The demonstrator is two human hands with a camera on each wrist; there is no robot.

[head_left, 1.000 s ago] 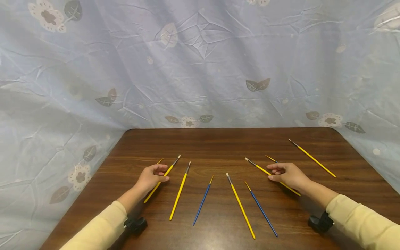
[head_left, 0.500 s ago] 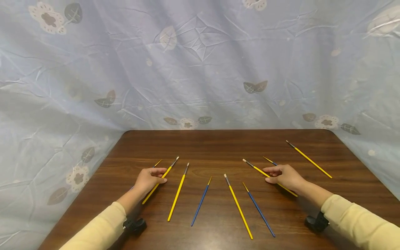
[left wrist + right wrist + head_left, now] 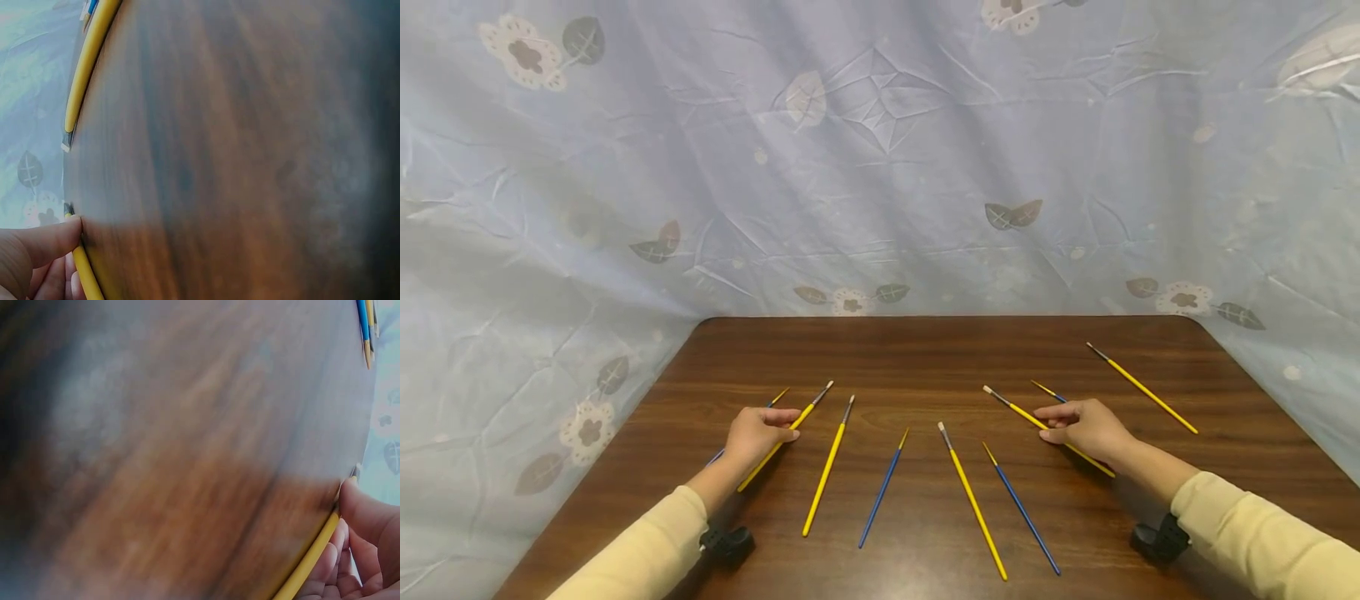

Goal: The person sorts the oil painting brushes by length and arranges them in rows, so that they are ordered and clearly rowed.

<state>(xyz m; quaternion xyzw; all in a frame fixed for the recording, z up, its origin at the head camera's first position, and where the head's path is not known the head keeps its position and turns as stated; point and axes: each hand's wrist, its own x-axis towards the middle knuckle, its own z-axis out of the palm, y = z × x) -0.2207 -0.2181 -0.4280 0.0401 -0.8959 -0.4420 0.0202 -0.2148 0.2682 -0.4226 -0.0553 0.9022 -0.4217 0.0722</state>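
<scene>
My left hand (image 3: 756,437) pinches a yellow paintbrush (image 3: 810,408) by its handle, at the left of the head view. In the left wrist view the thumb presses on that yellow handle (image 3: 87,275), the fingers curled at its far side. At the right, my right hand (image 3: 1090,433) pinches another yellow paintbrush (image 3: 1024,414), its pale bristles pointing to the back. The right wrist view has thumb and fingers on this handle (image 3: 306,562). Behind the left hand lies a blue paintbrush (image 3: 777,397), partly hidden; a second blue one (image 3: 1047,392) is partly covered by the right hand.
Between the hands lie a yellow brush (image 3: 827,479), a blue brush (image 3: 883,492), another yellow brush (image 3: 973,504) and another blue brush (image 3: 1022,510). One more yellow brush (image 3: 1142,386) is at the far right. A patterned cloth (image 3: 880,192) hangs behind the brown table (image 3: 910,354).
Both hands have closed finger and thumb onto their yellow brushes. The left brush has turned slightly, its bristle end shifting right. The head view has shifted a little; the other brushes lie as before.
</scene>
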